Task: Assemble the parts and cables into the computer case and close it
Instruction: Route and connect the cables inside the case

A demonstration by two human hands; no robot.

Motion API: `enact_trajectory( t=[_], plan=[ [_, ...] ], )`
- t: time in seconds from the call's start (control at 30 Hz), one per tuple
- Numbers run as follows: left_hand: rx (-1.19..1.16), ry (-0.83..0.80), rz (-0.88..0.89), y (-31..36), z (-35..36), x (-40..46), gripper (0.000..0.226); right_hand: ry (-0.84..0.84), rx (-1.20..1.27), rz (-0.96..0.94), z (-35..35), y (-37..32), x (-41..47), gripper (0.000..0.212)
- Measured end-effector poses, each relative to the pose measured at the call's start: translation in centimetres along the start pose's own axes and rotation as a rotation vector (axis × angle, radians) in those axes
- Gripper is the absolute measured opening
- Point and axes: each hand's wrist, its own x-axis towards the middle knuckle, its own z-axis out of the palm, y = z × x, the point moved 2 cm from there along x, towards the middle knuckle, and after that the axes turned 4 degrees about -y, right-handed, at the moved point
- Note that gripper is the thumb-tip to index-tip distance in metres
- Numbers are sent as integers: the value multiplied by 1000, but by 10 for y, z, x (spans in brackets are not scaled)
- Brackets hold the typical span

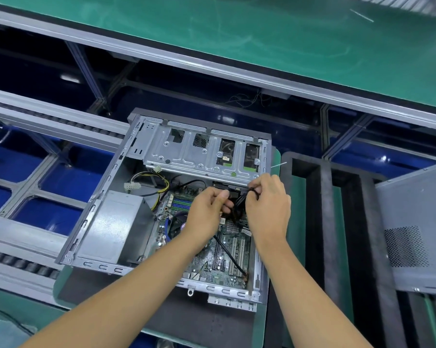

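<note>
The open computer case (161,197) lies on its side in the middle of the frame, on a dark foam pad (187,320) over the green mat. Both hands meet just above the motherboard (224,254), right of centre. The left hand (209,209) has its fingers curled in, pinching a bundle of black cables (238,204); the right hand (268,204) is curled too, thumb and forefinger nipping a black loop of the same bundle at its top (exactly how the strands run between the two hands is hidden by the fingers).

Just above the hands sits the silver drive cage (199,151), spanning the upper part of the case. In the case's lower left corner is the grey power supply (116,227), and from behind it yellow-and-black wires (159,187) arc toward a loose white connector (130,186). A thin black cable (229,257) runs diagonally across the board toward the lower right.

At the right edge of the frame the detached side panel (412,234) rests tilted on black foam dividers (337,222). A green bench top (237,33) fills the upper part.
</note>
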Motion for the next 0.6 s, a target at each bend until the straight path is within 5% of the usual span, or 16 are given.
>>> enact_trajectory(
  t=[0.33, 0.6],
  plan=[
    [-347, -1, -145, -11, 19, 5, 11, -3, -111, -41, 1, -2, 2, 22],
    [-202, 24, -115, -7, 21, 1, 14, -19, -89, -28, -1, -2, 2, 19]
  ],
)
